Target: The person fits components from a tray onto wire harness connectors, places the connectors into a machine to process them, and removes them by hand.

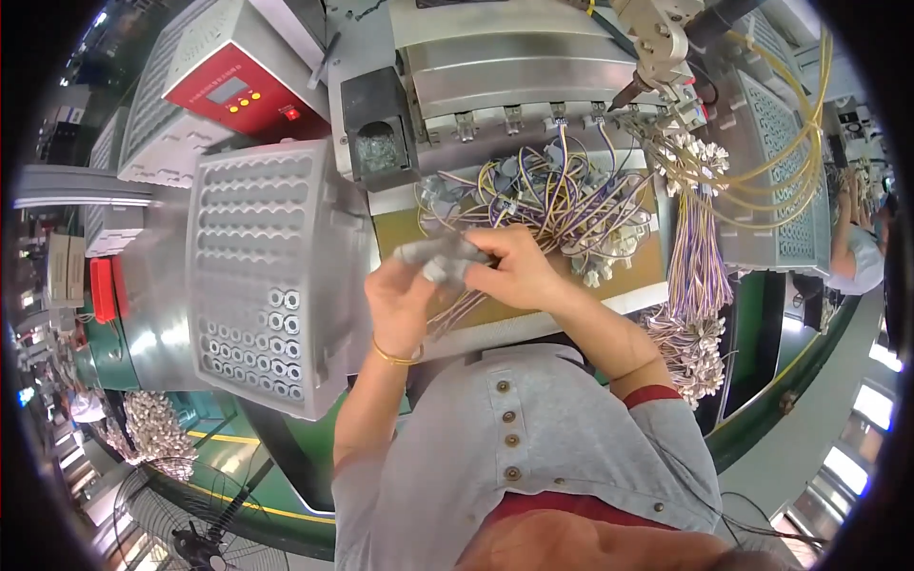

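Note:
My left hand (400, 293) and my right hand (522, 270) meet above a brown work mat (395, 228), both with fingers closed in a pinch. Pale covers sit on several left fingertips. A small dark bit shows between the hands, but fingers hide what they hold. Thin wires (459, 312) run out beneath the left hand. Just beyond lies a tangled heap of purple, white and yellow wires (609, 207), with round grey parts (505, 177) among them. White connectors (595, 270) end some wires right of my right hand.
A grey tray (252, 257) with rows of ring-shaped pieces stands left. Behind it are a red-fronted control box (205, 95) and a black bin (357, 100). A metal fixture (524, 76) with clips spans the back. A machine arm (657, 52) overhangs the right, near hanging wire bundles (700, 252).

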Action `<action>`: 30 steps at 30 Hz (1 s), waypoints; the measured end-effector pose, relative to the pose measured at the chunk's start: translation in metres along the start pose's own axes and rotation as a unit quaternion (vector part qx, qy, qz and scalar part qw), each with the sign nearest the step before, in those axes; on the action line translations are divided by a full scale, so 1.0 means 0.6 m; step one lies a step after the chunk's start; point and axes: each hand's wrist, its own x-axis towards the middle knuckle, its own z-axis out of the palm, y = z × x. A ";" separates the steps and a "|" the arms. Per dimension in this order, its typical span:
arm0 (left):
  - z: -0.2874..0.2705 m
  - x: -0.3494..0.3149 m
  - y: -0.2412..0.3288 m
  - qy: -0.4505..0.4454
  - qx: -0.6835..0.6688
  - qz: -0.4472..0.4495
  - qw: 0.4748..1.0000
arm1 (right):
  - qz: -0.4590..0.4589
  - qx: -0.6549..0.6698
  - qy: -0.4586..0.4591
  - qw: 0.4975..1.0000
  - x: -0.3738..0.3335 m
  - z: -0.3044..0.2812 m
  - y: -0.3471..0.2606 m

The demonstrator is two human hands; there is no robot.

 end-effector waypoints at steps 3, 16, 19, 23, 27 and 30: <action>0.002 0.008 0.001 0.036 -0.120 -0.014 0.992 | 0.006 0.002 0.027 1.000 0.003 0.005 -0.003; -0.021 0.024 -0.105 -0.147 0.621 0.258 0.725 | 0.050 0.160 0.306 0.937 0.069 -0.036 0.001; -0.029 0.034 -0.096 -0.085 0.631 0.302 0.709 | 0.055 0.179 0.341 0.921 0.085 -0.037 0.003; -0.017 0.006 -0.088 -0.058 0.561 0.316 0.763 | 0.061 0.130 0.346 0.927 0.092 -0.033 0.011; -0.017 -0.018 -0.117 -0.112 0.589 0.295 0.744 | 0.030 0.212 0.352 0.911 0.093 -0.012 0.022; -0.018 -0.012 -0.116 -0.079 0.535 0.303 0.785 | 0.007 0.298 0.381 0.875 0.105 0.012 0.020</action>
